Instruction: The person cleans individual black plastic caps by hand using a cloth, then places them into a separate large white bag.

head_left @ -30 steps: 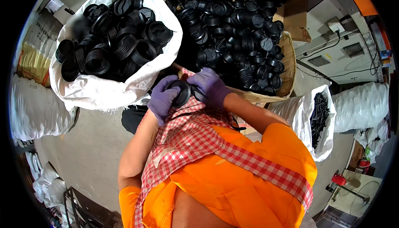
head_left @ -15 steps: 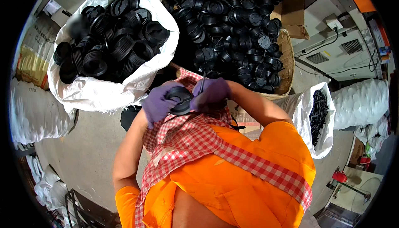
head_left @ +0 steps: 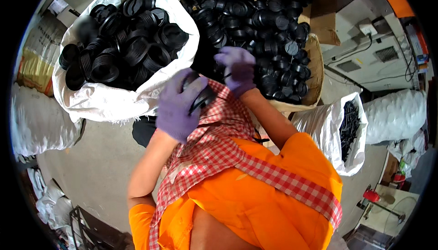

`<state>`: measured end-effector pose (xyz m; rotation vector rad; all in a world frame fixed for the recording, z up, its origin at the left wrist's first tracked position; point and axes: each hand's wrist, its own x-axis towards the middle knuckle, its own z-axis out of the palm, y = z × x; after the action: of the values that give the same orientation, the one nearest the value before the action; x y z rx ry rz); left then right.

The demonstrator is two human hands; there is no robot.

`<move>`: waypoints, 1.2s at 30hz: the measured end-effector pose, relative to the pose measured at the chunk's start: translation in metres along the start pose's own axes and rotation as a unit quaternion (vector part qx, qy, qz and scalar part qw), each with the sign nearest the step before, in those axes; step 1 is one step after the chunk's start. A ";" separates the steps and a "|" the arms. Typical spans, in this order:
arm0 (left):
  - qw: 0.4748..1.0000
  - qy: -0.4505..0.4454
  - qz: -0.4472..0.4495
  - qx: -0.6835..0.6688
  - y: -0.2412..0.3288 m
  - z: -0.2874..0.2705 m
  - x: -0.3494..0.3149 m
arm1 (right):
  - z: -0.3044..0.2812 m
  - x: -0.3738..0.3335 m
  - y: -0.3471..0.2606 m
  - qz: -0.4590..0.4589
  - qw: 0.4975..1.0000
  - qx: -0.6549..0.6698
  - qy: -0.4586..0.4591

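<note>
In my purple-gloved left hand (head_left: 179,102) is a round black plastic cap (head_left: 203,96), tilted on edge over my lap, its near side partly behind the fingers. My right hand (head_left: 237,70), gloved alike, is raised to the right of it, at the near edge of a large heap of round black plastic pieces (head_left: 239,8). Its fingers are curled; what they hold, if anything, cannot be made out. Up to the left stands a white woven sack (head_left: 98,99) full of ribbed black caps (head_left: 134,51).
The heap lies in a cardboard-lined container (head_left: 315,70). Right of my arm, an open white sack (head_left: 319,120) holds thin black pieces (head_left: 349,127). Full white sacks (head_left: 394,113) stand by a grey cabinet (head_left: 381,56). A fan (head_left: 401,216) is at lower right.
My hands have moved apart. The left has turned and tilted the cap up on edge; the right has left the cap and risen toward the heap.
</note>
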<state>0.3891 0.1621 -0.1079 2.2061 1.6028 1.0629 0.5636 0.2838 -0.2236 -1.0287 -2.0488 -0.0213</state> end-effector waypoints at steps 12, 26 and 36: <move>0.993 0.103 0.013 -0.047 -0.016 -0.071 0.047 | -0.017 -0.034 0.121 0.244 0.966 -0.066 0.058; 0.684 -0.091 -0.444 -0.572 -0.045 0.049 0.003 | -0.050 -0.041 -0.031 0.090 0.964 0.249 0.021; 0.739 -0.079 -0.443 -0.502 -0.046 0.050 -0.025 | -0.057 -0.016 -0.029 -0.108 0.953 0.090 -0.270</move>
<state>0.3842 0.1689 -0.1801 0.6502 1.2316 0.9813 0.5869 0.2342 -0.1875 -0.7430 -2.5928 0.3636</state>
